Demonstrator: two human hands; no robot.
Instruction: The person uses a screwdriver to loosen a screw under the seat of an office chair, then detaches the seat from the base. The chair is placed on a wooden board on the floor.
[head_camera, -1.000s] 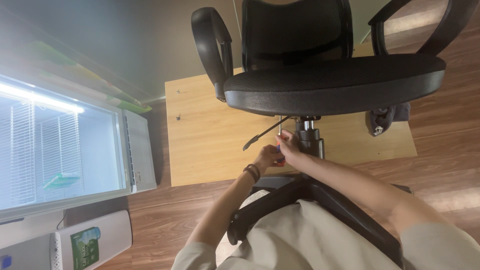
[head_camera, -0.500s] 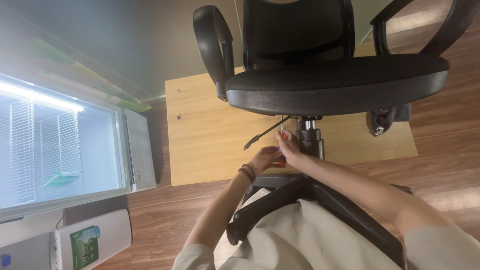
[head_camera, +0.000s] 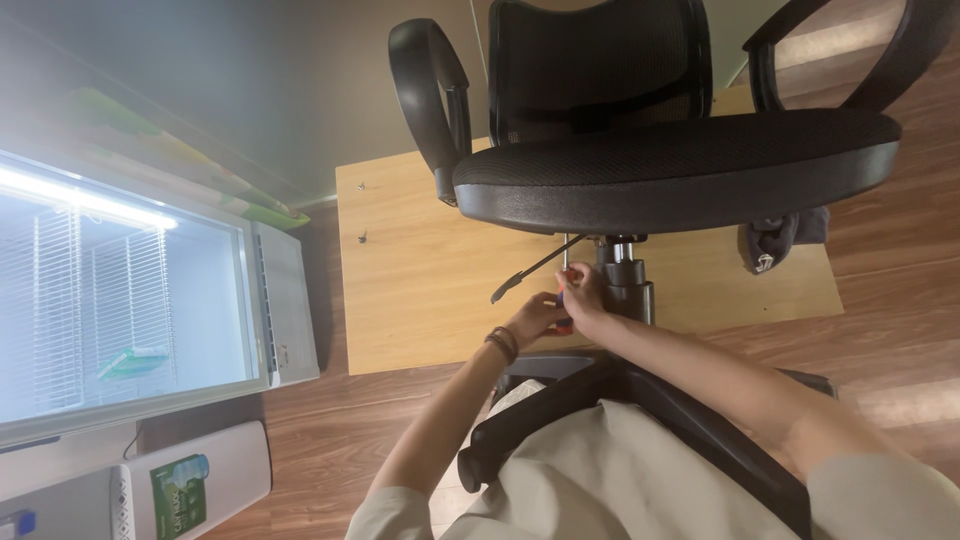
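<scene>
A view from the head looks down at a black office chair (head_camera: 680, 170) with mesh back and two armrests, standing on a wooden floor (head_camera: 900, 270) in front of a pale wooden board (head_camera: 420, 270) that lies flat. Both hands meet just under the seat, beside the chair's central metal column (head_camera: 625, 280). The left hand (head_camera: 535, 320), a dark band at its wrist, has its fingers curled shut around a small tool with a red grip (head_camera: 564, 324) (most of it is hidden). The right hand (head_camera: 583, 300) presses against the same spot, fingers closed, touching the left hand; what exactly it grips cannot be told. A thin black lever (head_camera: 530, 270) slants out from under the seat just above them. At the left stands a lit glass-door cooler (head_camera: 130, 300). Compared with half a second ago, the hands sit in nearly the same place by the column.
</scene>
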